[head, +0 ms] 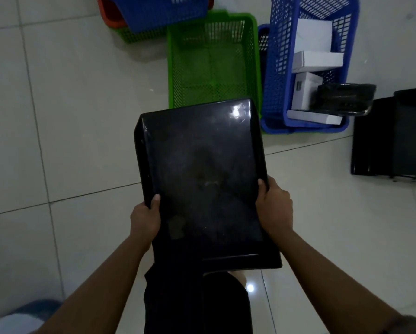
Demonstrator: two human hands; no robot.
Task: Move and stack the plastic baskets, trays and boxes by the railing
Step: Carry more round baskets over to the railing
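Black tray (202,169) in both hands, long axis pointing fwd

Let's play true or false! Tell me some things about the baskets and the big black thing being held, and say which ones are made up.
1. Both hands hold the black tray. True: the left hand and right hand grip its sides.
2. The green basket is full of boxes. False: nothing shows inside it.
3. White boxes sit in the blue basket. True.
4. The black tray lies on the floor. False: it is held up above the floor.
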